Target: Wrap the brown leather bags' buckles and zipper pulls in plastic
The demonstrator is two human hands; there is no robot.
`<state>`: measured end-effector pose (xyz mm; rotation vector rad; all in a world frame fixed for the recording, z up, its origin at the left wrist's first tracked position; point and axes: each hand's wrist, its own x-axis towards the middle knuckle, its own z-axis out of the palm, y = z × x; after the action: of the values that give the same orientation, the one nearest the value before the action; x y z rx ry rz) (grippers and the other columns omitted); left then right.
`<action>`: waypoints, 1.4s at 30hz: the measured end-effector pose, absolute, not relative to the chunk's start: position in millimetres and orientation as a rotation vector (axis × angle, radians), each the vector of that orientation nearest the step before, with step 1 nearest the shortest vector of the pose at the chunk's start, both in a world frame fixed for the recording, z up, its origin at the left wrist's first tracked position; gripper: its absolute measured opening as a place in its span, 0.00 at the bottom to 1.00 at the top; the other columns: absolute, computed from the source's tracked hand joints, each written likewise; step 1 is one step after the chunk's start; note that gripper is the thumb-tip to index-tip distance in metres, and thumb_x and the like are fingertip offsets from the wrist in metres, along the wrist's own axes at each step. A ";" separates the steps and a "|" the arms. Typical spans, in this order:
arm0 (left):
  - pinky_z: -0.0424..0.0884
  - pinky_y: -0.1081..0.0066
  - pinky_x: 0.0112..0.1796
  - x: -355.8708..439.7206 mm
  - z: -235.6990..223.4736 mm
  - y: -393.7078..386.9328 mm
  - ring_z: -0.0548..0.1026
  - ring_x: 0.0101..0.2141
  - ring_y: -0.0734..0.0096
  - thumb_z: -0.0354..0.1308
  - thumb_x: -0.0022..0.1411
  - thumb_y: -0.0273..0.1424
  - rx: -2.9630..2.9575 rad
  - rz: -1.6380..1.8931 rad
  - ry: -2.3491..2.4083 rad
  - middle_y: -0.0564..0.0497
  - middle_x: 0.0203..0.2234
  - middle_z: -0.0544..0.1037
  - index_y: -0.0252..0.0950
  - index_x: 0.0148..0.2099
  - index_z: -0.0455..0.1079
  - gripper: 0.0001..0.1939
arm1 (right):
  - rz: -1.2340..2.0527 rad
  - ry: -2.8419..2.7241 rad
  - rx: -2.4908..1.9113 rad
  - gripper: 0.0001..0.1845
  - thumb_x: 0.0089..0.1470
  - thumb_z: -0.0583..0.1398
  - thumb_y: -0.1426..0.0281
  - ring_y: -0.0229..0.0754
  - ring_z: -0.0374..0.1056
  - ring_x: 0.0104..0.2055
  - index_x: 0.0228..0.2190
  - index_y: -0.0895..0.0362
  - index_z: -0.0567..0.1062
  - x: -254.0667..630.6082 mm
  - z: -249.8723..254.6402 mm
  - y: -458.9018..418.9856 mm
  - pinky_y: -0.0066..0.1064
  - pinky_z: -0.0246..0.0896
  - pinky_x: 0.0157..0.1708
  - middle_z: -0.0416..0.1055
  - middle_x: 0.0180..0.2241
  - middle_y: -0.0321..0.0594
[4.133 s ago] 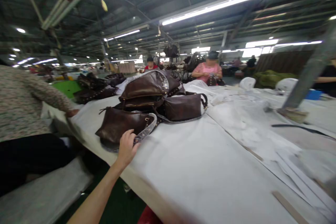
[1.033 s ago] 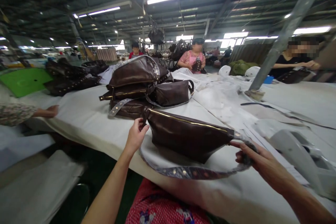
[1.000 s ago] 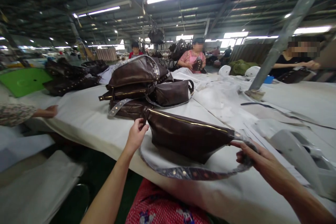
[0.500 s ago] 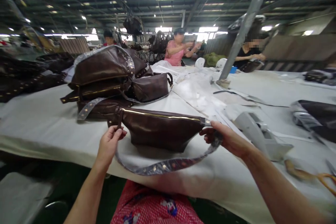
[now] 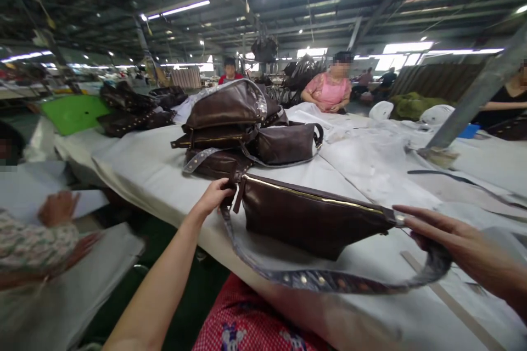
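A dark brown leather bag (image 5: 313,216) with a gold zip lies on the white table (image 5: 140,170) in front of me. My left hand (image 5: 214,197) pinches the bag's left end where its studded strap (image 5: 329,281) joins. My right hand (image 5: 448,233) is at the bag's right end, with the strap looped under its fingers and the top fingers stretched out. The strap hangs in a loop over the table's near edge.
A pile of several brown bags (image 5: 239,131) sits just behind. More dark bags (image 5: 132,109) and a green board (image 5: 74,112) lie far left. A person's hands and patterned sleeve (image 5: 45,230) are at the left. Other people work at the far end. A slanted metal post (image 5: 473,98) stands at right.
The view has swung back to the left. My hands have moved apart, and the strap loop now hangs longer. The person at left has pulled their hand off the table.
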<state>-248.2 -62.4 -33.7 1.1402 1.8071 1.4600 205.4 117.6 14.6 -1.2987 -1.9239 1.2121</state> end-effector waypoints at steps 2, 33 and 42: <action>0.63 0.76 0.23 -249.3 -33.7 -71.4 0.69 0.23 0.74 0.59 0.49 0.35 1.126 1.419 1.811 0.55 0.21 0.71 0.33 0.32 0.68 0.10 | 1.095 -2.005 -1.332 0.30 0.42 0.64 0.50 0.53 0.73 0.34 0.43 0.56 0.78 204.2 18.6 122.0 0.37 0.67 0.30 0.77 0.35 0.50; 0.63 0.57 0.55 -191.5 -13.8 -167.8 0.72 0.47 0.62 0.46 0.52 0.20 1.969 0.913 1.833 0.46 0.44 0.77 0.36 0.46 0.72 0.22 | 2.079 -1.640 -0.657 0.25 0.38 0.69 0.50 0.33 0.58 0.18 0.20 0.58 0.70 -41.7 -52.7 -56.0 0.28 0.54 0.21 0.65 0.14 0.33; 0.71 0.66 0.40 -190.1 -58.5 -196.7 0.75 0.36 0.65 0.45 0.62 0.20 2.256 0.632 1.982 0.46 0.33 0.78 0.34 0.40 0.73 0.14 | 2.151 -1.581 -0.644 0.25 0.43 0.67 0.49 0.31 0.54 0.16 0.19 0.57 0.67 -38.9 -63.1 -57.0 0.26 0.52 0.20 0.60 0.11 0.29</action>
<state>-190.1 -196.7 -58.5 2.2555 1.9822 0.6320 -38.9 -57.0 -63.1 -0.6443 -1.5812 2.1512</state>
